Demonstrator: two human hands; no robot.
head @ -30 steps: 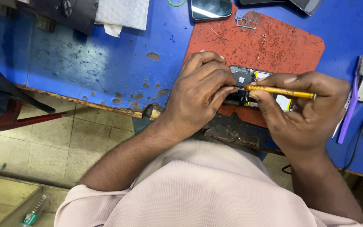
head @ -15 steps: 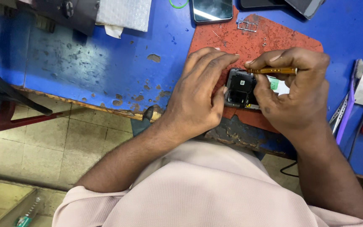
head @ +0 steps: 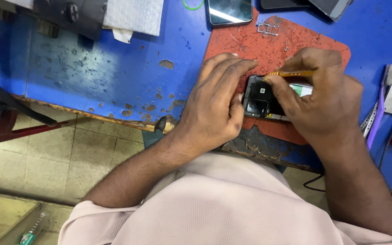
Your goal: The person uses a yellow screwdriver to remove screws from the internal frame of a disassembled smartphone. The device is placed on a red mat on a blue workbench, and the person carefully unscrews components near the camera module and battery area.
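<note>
The right hand [head: 325, 102] is closed around a thin yellow-handled tool [head: 293, 73], pinched between thumb and fingers; the tool's long axis runs roughly 9 to 3 o'clock, its working end pointing toward 9 o'clock and meeting the upper edge of an opened phone [head: 262, 97]. The tip itself is too small to identify. The phone lies with its back cover off, dark internals exposed, long axis also about 9 to 3 o'clock, its right portion hidden beneath the right hand. The left hand [head: 214, 104] is clamped on the phone's left end, fingers curled over the top edge at 12 o'clock and thumb pressed against the near side, steadying it. Both hands touch the phone; the left covers its 9 o'clock end, the right its 3 o'clock end. The phone rests on a worn red work mat [head: 268, 45], which lies on a chipped blue bench [head: 91, 77]. At 12 o'clock on the mat lie a small metal tray part [head: 267, 29] and loose screws [head: 286, 45], near the hands. Beyond, at 12 o'clock, another phone [head: 229, 11] lies face up. At 3 o'clock a purple-handled tool [head: 379, 109] and tweezers [head: 367, 120] lie close beside the right wrist, limiting room there. Open bench extends toward 9 o'clock; the bench edge runs just below the hands at 6 o'clock.
</note>
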